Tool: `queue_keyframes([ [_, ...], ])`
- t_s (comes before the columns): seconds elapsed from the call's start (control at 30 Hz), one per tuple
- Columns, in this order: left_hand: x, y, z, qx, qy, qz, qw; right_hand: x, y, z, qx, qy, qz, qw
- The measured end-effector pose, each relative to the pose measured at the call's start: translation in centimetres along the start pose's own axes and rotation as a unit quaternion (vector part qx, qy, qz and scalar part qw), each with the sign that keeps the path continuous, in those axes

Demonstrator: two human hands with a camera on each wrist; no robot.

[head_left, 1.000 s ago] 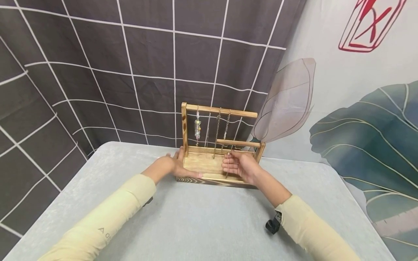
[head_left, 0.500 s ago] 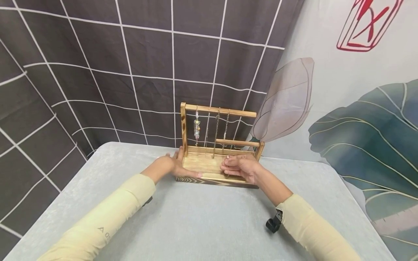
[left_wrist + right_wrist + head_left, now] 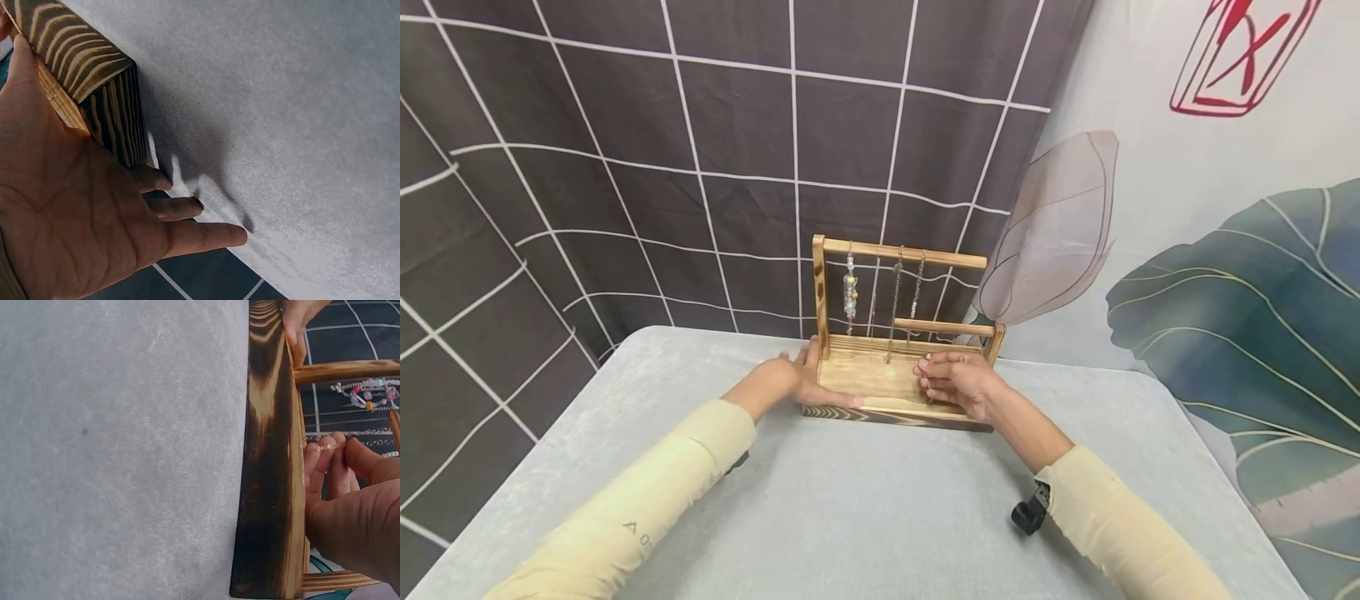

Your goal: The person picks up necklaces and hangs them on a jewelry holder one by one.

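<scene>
A burnt-wood jewellery stand [image 3: 880, 387] sits at the table's far edge, with an upper bar [image 3: 902, 252] and a lower bar [image 3: 943, 327]. A beaded bracelet [image 3: 850, 296] and thin chains [image 3: 895, 304] hang from the upper bar. My left hand [image 3: 805, 377] lies flat against the stand's left end [image 3: 81, 56], fingers [image 3: 187, 234] straight and thumb along the front rim. My right hand [image 3: 943, 375] hovers over the stand's tray and pinches a thin chain [image 3: 320, 447] between thumb and fingertips, just behind the base's front board [image 3: 269, 456].
A grey table [image 3: 865, 508] carries the stand. Close behind hang a dark grid-pattern curtain [image 3: 625, 167] and, to the right, a leaf-print backdrop [image 3: 1225, 275]. A black wrist strap [image 3: 1026, 515] shows under my right sleeve.
My right hand has shifted slightly right over the tray with the thin chain still pinched. The left hand and the stand have not moved.
</scene>
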State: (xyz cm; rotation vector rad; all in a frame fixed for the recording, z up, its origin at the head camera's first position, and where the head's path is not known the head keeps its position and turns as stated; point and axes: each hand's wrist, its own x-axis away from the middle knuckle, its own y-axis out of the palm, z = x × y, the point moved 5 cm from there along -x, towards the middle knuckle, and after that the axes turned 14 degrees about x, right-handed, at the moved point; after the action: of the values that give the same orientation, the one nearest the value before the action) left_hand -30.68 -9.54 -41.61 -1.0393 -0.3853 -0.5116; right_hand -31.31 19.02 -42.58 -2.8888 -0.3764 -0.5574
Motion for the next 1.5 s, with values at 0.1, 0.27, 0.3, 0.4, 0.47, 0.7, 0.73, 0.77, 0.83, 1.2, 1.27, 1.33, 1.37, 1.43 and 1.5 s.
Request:
queue_keyframes([
  [0.1,-0.1,0.1,0.0,-0.005,-0.005,0.000,1.0000,-0.1,0.1,0.0,-0.006,-0.008,-0.008,1.000],
  [0.27,-0.5,0.1,-0.2,-0.006,-0.007,0.000,1.0000,-0.2,0.4,-0.1,-0.021,-0.024,-0.026,0.999],
  [0.3,-0.6,0.1,-0.3,-0.004,-0.005,0.000,1.0000,-0.2,0.4,-0.2,-0.022,-0.028,-0.029,0.999],
  [0.4,-0.8,0.1,-0.3,-0.004,-0.003,0.000,1.0000,-0.1,0.5,-0.3,-0.024,-0.041,-0.032,0.998],
  [0.47,-0.8,0.0,-0.3,-0.007,-0.004,-0.001,1.0000,-0.1,0.6,-0.4,-0.021,-0.048,-0.031,0.998],
  [0.7,-0.6,-0.1,-0.2,-0.011,-0.002,0.002,0.9999,0.0,0.4,-0.6,-0.009,-0.059,-0.007,0.998],
  [0.73,-0.7,-0.1,-0.2,-0.010,-0.001,0.003,0.9999,0.0,0.3,-0.6,-0.008,-0.060,-0.004,0.998],
  [0.77,-1.0,0.0,-0.4,-0.011,-0.003,0.002,0.9999,0.0,0.2,-0.6,-0.007,-0.061,-0.001,0.998],
  [0.83,-1.6,0.1,-0.7,-0.012,-0.006,0.002,0.9999,0.0,0.2,-0.6,-0.006,-0.061,0.004,0.998],
  [1.2,-0.2,-0.1,-0.2,-0.004,-0.007,0.000,1.0000,0.0,-0.1,-0.5,-0.029,-0.071,-0.016,0.997],
  [1.27,-0.1,-0.2,-0.1,-0.001,-0.006,0.002,1.0000,0.0,0.0,-0.5,-0.033,-0.072,-0.023,0.997],
  [1.33,-0.2,-0.2,-0.1,0.002,-0.002,0.005,1.0000,0.0,0.0,-0.5,-0.035,-0.071,-0.026,0.997],
  [1.37,-0.3,-0.2,-0.1,0.000,-0.003,0.006,1.0000,0.1,0.1,-0.5,-0.034,-0.072,-0.029,0.996],
  [1.43,-0.4,-0.2,-0.1,-0.003,-0.005,0.006,1.0000,0.2,0.1,-0.6,-0.033,-0.075,-0.033,0.996],
  [1.5,-0.4,-0.2,-0.2,-0.005,-0.006,0.006,1.0000,0.3,0.2,-0.6,-0.029,-0.078,-0.035,0.996],
])
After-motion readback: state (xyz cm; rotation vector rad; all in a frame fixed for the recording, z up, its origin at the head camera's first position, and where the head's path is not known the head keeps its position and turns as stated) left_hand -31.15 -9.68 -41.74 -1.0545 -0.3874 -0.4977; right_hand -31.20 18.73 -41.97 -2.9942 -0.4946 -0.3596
